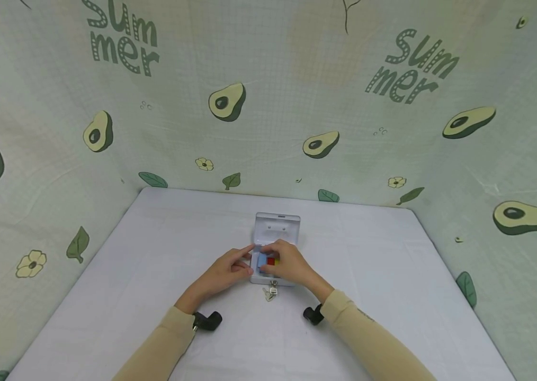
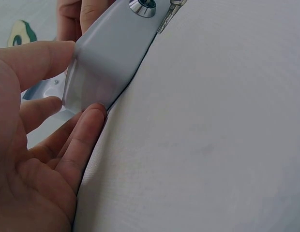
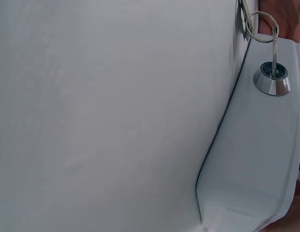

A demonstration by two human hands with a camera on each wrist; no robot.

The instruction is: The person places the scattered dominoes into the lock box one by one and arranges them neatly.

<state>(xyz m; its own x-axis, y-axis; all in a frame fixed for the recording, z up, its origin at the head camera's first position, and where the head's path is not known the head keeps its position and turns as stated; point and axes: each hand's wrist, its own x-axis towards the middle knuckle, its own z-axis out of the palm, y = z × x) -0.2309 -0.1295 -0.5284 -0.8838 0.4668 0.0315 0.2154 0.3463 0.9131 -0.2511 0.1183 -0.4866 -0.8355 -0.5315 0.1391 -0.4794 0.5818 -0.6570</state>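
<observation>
A small pale grey cash box point(image 1: 255, 279) stands on the table with its lid point(image 1: 276, 230) raised at the back. Inside lie a blue piece point(image 1: 262, 260), a red block point(image 1: 270, 261) and a bit of yellow, partly covered by fingers. My right hand point(image 1: 291, 263) reaches into the box from the right, thumb and fingers bent around the blue and red pieces. Along the left wall, my left hand point(image 1: 226, 271) rests its loosely extended fingertips point(image 2: 94, 116) against the box, near the front corner. A key sits in the front lock point(image 3: 273, 79).
More keys point(image 1: 269, 293) hang on a ring point(image 3: 262, 27) in front of the box. White cloth covers the table point(image 1: 192, 222). Avocado-printed fabric point(image 1: 268, 106) rises behind and on both sides. A black wrist camera point(image 1: 208, 320) is on the left wrist, another point(image 1: 313, 315) on the right.
</observation>
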